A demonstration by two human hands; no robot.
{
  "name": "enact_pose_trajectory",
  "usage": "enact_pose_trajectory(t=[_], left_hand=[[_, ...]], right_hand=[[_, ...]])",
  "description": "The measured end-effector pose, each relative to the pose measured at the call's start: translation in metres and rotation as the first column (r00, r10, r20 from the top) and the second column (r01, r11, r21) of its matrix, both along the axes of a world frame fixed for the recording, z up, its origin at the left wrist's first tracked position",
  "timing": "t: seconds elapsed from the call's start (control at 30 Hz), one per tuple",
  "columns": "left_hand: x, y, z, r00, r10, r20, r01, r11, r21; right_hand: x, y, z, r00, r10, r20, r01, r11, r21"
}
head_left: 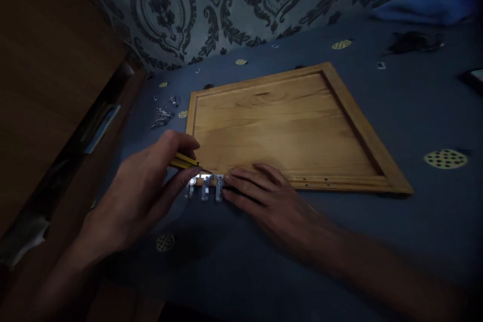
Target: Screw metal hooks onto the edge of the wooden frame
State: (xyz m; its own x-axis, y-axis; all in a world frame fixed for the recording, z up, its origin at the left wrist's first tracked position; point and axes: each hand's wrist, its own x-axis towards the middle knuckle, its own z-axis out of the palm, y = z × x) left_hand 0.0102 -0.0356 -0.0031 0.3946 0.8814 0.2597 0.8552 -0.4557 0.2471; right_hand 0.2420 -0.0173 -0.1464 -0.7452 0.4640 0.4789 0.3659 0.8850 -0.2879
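A framed wooden panel lies flat on a blue cloth with yellow dotted circles. At its near left edge sits a small metal hook rack with three hooks. My left hand pinches a yellow pencil, its tip at the panel's near edge just above the rack. My right hand lies flat, fingers stretched, pressing on the right end of the rack and the panel's edge.
Loose metal screws and fittings lie on the cloth beyond the panel's left corner. A brown wooden cabinet stands at the left. A patterned wall rises behind. A blue cloth bundle and a dark object lie far right.
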Motion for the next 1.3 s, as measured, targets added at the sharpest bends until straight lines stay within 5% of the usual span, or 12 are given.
enact_pose_trajectory(t=[0.57, 0.73, 1.03, 1.3], left_hand=[[-0.0049, -0.0023, 0.0009, 0.999, 0.052, -0.012, -0.051, 0.993, 0.107], [-0.0062, 0.0, -0.0027, 0.999, -0.035, -0.027, 0.035, 0.999, 0.023], [-0.0059, -0.0014, -0.0013, 1.0, 0.028, -0.005, -0.028, 0.998, 0.064], [-0.0056, -0.0011, -0.0075, 0.998, -0.054, 0.017, 0.054, 0.998, 0.013]], right_hand=[[0.0005, 0.0002, 0.0008, 1.0, -0.005, -0.028, 0.005, 1.0, 0.002], [0.0, 0.0011, 0.0044, 1.0, 0.005, -0.023, -0.005, 1.0, 0.014], [0.0005, 0.0005, 0.0035, 1.0, -0.007, -0.029, 0.007, 1.0, 0.001], [-0.0005, 0.0007, 0.0046, 0.999, -0.002, -0.045, 0.004, 0.999, 0.039]])
